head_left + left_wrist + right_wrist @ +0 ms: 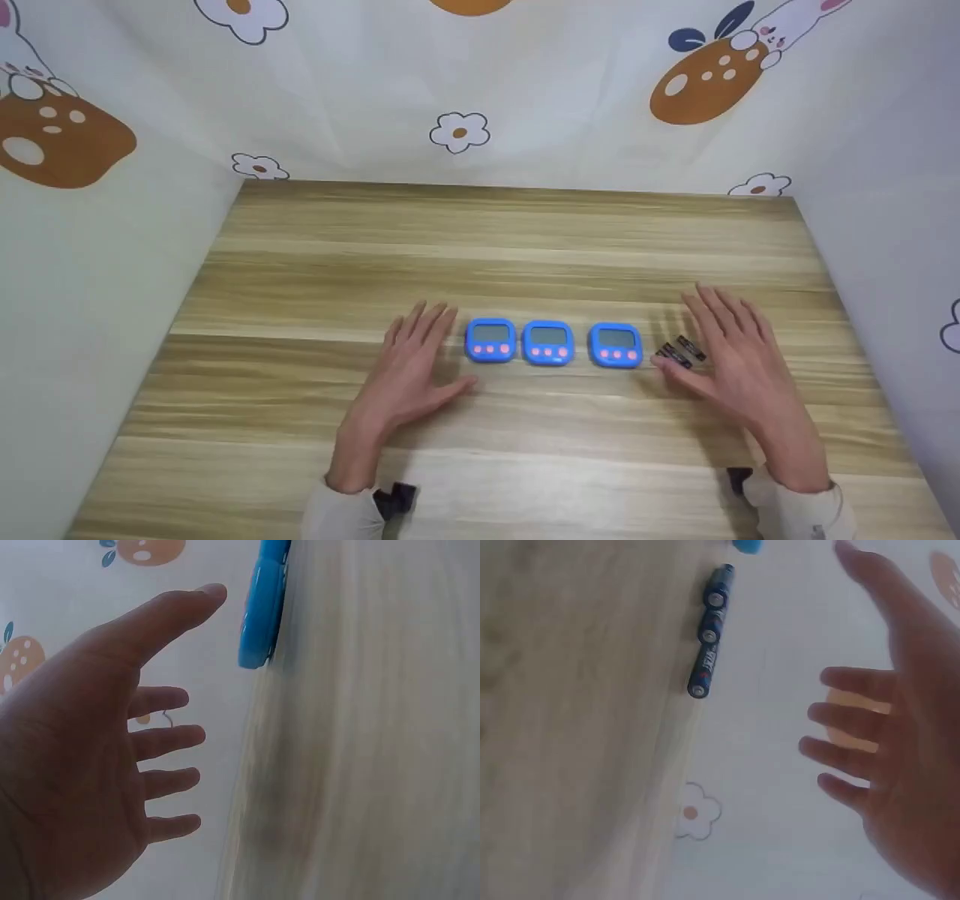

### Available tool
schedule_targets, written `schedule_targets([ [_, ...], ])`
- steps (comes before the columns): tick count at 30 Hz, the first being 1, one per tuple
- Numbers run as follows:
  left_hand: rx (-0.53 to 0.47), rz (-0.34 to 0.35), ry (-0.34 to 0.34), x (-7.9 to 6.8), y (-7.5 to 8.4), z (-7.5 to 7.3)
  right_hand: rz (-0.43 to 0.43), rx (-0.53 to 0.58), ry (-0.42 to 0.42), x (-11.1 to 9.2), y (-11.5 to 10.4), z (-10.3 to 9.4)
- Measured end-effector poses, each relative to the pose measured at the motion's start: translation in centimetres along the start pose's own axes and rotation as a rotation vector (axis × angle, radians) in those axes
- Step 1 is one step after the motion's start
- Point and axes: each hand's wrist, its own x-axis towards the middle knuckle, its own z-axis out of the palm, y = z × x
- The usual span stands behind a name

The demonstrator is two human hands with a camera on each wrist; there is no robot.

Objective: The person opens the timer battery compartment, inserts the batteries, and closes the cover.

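Three blue digital timers lie in a row on the table, screens up, each with pink buttons: a left timer (490, 340), a middle timer (547, 343) and a right timer (615, 346). A wider gap parts the right one from the other two. Beside the left timer is my left hand (409, 375), fingers spread and holding nothing. Three dark batteries (709, 634) lie side by side to the right of the timers. My right hand (739, 367) hovers next to them with straight fingers, its thumb near the batteries, and grips nothing.
The wood-grain table (480, 255) ends at a patterned cloth (360, 105) at the back, with pale cloth walls at both sides. Dark straps (395, 500) sit at both wrists by the light sleeves.
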Motion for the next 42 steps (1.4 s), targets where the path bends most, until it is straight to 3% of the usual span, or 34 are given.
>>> schedule_targets([
  [4,-0.042,0.038,-0.1,2.3,1.2,0.4,-0.104,-0.001,0.0,1.7,-2.0,0.4],
  [8,-0.039,0.087,-0.14,4.1,1.7,0.9,-0.179,0.014,0.01,3.0,-4.1,1.1],
  [12,-0.039,0.072,-0.129,4.5,1.6,1.1,-0.231,0.032,0.025,3.4,-5.6,2.2],
  [20,-0.121,0.028,-0.031,4.5,2.3,0.5,-0.314,0.097,0.035,4.2,-7.4,3.3],
  [24,-0.166,0.08,-0.007,4.9,4.3,0.1,-0.305,0.193,-0.015,5.2,-8.3,3.1],
  [31,-0.217,0.21,-0.016,6.1,7.6,-0.8,-0.202,0.415,-0.088,5.9,-8.9,2.2],
  [38,-0.236,0.277,0.04,6.6,7.8,-0.5,-0.226,0.447,-0.068,6.1,-8.6,2.1],
  [42,-0.257,0.291,0.036,6.8,7.9,-0.2,-0.196,0.491,-0.107,6.0,-8.3,2.0],
])
